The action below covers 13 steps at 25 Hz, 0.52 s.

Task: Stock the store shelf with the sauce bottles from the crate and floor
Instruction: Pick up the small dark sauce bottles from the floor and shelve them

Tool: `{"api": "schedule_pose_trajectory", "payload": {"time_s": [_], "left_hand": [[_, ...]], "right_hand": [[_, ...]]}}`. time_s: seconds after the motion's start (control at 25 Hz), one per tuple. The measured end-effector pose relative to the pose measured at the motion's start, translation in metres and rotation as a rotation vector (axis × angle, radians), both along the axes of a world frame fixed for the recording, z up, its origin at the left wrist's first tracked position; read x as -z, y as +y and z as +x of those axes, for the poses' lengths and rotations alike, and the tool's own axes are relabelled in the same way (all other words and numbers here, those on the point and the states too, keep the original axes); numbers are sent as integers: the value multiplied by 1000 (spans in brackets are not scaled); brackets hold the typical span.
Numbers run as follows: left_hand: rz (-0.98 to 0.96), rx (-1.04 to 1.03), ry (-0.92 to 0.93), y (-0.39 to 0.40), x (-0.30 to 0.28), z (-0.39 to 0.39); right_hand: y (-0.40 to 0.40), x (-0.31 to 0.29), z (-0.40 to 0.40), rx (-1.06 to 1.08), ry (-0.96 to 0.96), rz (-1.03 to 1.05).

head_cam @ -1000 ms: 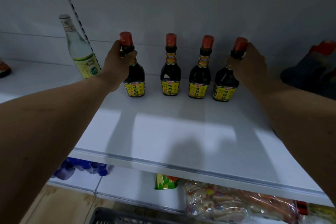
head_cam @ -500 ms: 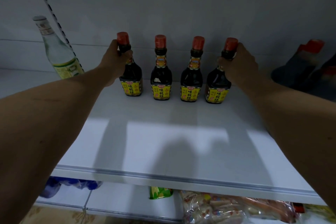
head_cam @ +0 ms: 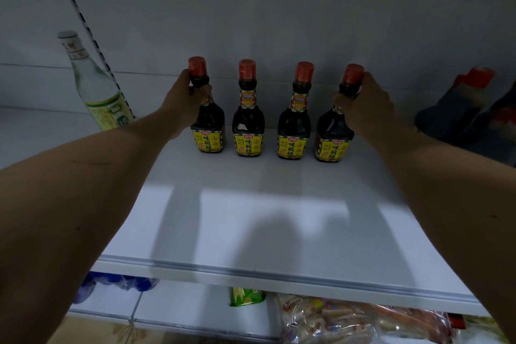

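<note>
Both hands are wrapped round necks, left hand [head_cam: 183,98] on the leftmost soy sauce bottle [head_cam: 208,123], right hand [head_cam: 365,103] on the rightmost bottle [head_cam: 333,134], standing at the shelf [head_cam: 251,232] back; likely heavy, slick glass, so the neck grip seems smart.

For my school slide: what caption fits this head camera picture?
Left hand and right hand grip the outer two of four sauce bottles on a white shelf.

Both arms reach forward, left hand [head_cam: 183,98] and right hand [head_cam: 365,103] gripping.
</note>
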<state>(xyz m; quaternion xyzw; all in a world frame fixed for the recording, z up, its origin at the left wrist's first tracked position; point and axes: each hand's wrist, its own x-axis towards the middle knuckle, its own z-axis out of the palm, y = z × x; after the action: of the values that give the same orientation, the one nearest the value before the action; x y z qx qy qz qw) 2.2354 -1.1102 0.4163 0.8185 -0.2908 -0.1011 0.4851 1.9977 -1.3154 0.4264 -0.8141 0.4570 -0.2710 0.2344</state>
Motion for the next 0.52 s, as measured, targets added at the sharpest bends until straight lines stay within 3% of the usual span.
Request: {"api": "schedule_pose_trajectory", "payload": {"time_s": [0.2,0.32,0.52], "left_hand": [[-17,-71,129,4,11,-11],[129,-132,182,22,18,-28],[471,-111,67,65,17,-56]], "right_hand": [[3,3,1,1,-12,-11],[10,-3,1,0,10,68],[52,-1,-18,88,53,255]]}}
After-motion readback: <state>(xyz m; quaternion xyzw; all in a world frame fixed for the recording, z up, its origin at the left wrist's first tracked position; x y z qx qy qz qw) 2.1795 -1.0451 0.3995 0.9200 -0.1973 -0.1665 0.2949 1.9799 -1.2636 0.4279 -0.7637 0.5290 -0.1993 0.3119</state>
